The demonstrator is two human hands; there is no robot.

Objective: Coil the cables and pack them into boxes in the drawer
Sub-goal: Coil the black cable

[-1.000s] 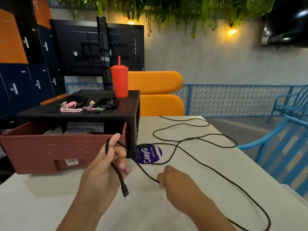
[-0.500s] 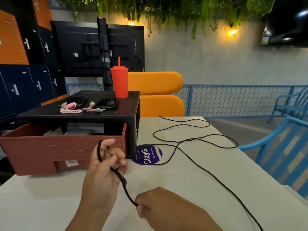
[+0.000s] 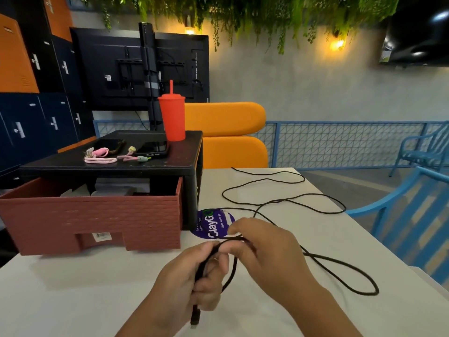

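Note:
A long black cable (image 3: 340, 263) snakes across the white table (image 3: 73, 300) from the far edge to my hands. My left hand (image 3: 192, 280) grips the cable's near end, with the plug hanging below my fist. My right hand (image 3: 262, 249) pinches the cable just beside the left hand, and a small loop hangs between them. The reddish-brown drawer (image 3: 97, 220) stands pulled out from the black stand (image 3: 145, 164) at the left, with pale boxes partly visible inside. Short pink cables (image 3: 102, 156) lie on top of the stand.
A red cup with a straw (image 3: 172, 117) and dark phones (image 3: 153, 149) sit on the stand. A purple round sticker (image 3: 213, 223) is on the table by the stand. Blue chairs (image 3: 413, 215) stand at the right edge, an orange seat behind the table.
My right hand rose from low on the table to meet the left hand, bringing a loop of cable. The left hand moved right and lower, and a wide loop now lies at the right.

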